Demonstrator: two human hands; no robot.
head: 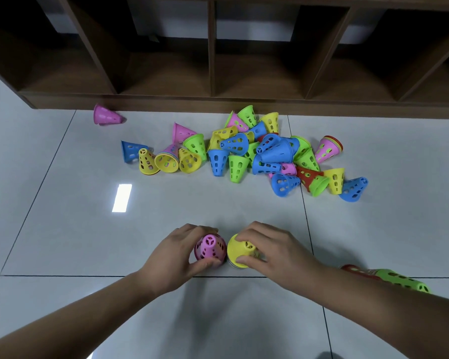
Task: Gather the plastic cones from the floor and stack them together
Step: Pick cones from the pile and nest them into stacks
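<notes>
Holding pink cone, left grip, yellow cone, right grip

Indoor room, possibly playroom or classroom; view was too narrow to be sure. Floor was glossy pale tile with dark grout lines. Dark-wood shelf of open cubbies stood at floor level along far side. Bright plastic cones lay heaped on tile before shelf. Rectangular glare on tile marked ceiling light.
</notes>
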